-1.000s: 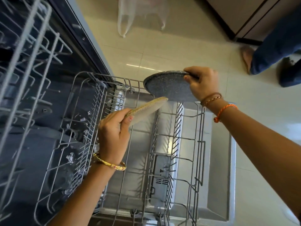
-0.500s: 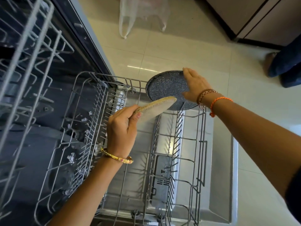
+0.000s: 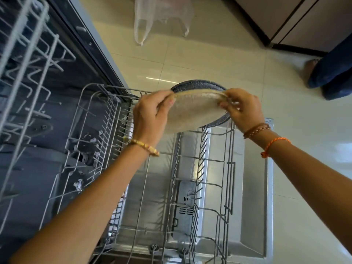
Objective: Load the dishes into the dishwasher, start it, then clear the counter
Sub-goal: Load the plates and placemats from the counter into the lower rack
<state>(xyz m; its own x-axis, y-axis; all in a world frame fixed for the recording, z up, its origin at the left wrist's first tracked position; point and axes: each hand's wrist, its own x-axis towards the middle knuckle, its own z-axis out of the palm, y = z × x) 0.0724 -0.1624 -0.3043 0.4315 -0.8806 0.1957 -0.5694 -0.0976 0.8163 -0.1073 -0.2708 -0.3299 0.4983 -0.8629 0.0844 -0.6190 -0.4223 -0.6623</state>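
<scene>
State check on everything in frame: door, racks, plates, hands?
Dishwasher door: open, folded down.
Lower rack: pulled out.
Upper rack: empty where visible.
Dark plate: standing at the rack's far end.
Beige plate: held by both hands.
Left hand: gripping its rim.
Right hand: pinching its rim.

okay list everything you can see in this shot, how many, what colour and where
beige plate: one, pale speckled, held over the lower rack's far end
dark plate: one, blue-grey speckled, just behind the beige plate
lower rack: one, grey wire, pulled out over the open door
upper rack: one, pale wire, left
plastic bag: one, clear, on the floor at top
second person's leg: blue trousers, upper right
left hand: grips the beige plate's left edge
right hand: fingers pinch its right edge
</scene>
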